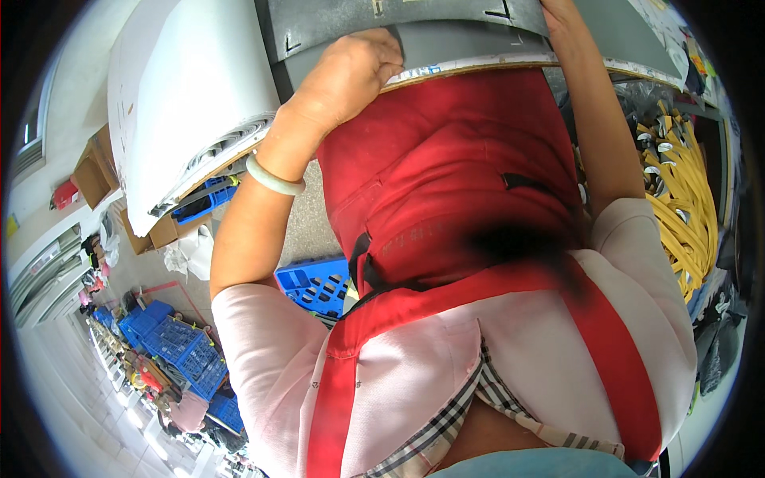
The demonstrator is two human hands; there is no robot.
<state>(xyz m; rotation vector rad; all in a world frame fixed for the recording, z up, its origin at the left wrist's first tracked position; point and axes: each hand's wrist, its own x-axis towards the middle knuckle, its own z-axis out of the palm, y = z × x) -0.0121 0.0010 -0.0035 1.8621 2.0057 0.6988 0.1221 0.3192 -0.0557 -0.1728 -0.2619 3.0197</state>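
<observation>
A grey board with black corner marks point(446, 11) lies at the top of the view, over a darker grey sheet point(470, 46) on the table. My left hand point(358, 68) is closed at the table's near edge, beside the board's left corner. Its fingers curl down against the dark sheet, and what they may hold is hidden. My right hand point(560, 22) is at the board's right end. The top of the frame cuts off its fingers, so their pose does not show.
A large roll of white sheeting point(199, 72) lies on the table at the left. Bundles of yellow strips point(685, 207) hang at the right. Below the table at the left is a blue plastic crate point(311, 285). Stacked blue baskets point(187, 354) and a person point(189, 410) are farther off.
</observation>
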